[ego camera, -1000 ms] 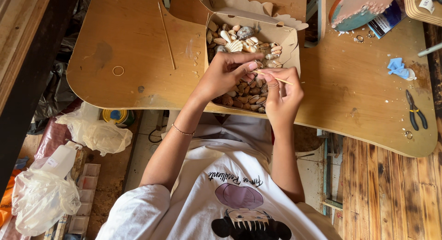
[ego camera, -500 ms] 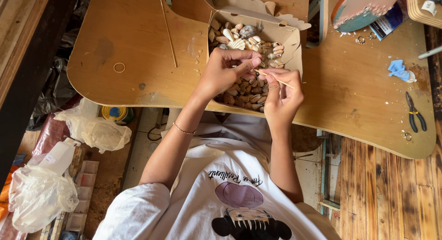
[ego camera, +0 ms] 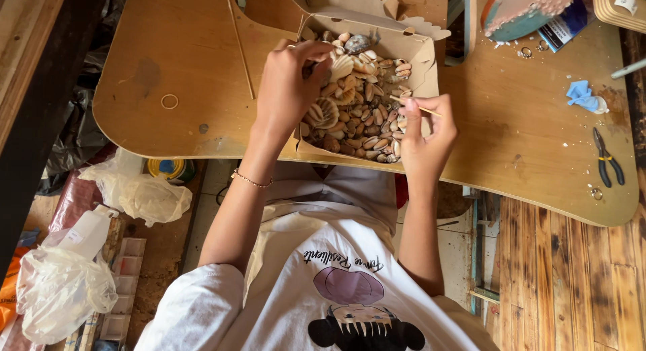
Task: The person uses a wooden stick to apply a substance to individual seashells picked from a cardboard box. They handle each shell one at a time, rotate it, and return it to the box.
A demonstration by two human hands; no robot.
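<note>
An open cardboard box point(ego camera: 420, 51) full of several small seashells point(ego camera: 363, 115) sits on the wooden tabletop point(ego camera: 188, 61) in front of me. My left hand point(ego camera: 289, 88) reaches into the box's far left part, fingertips pinched on a shell beside a large pale one point(ego camera: 341, 66). At the box's right wall, my right hand point(ego camera: 427, 132) pinches a thin wooden stick point(ego camera: 422, 108), which points left over the shells. A thin bracelet point(ego camera: 252, 181) circles my left wrist.
A long thin skewer point(ego camera: 240, 47) and a rubber band point(ego camera: 169, 101) lie left of the box. To the right are pliers point(ego camera: 607, 164), a blue scrap point(ego camera: 582, 95) and a round teal piece point(ego camera: 528, 11). Plastic bags point(ego camera: 145, 193) lie on the floor at left.
My left hand has moved from the near middle of the box to its far left part. The right hand keeps the stick by the right wall.
</note>
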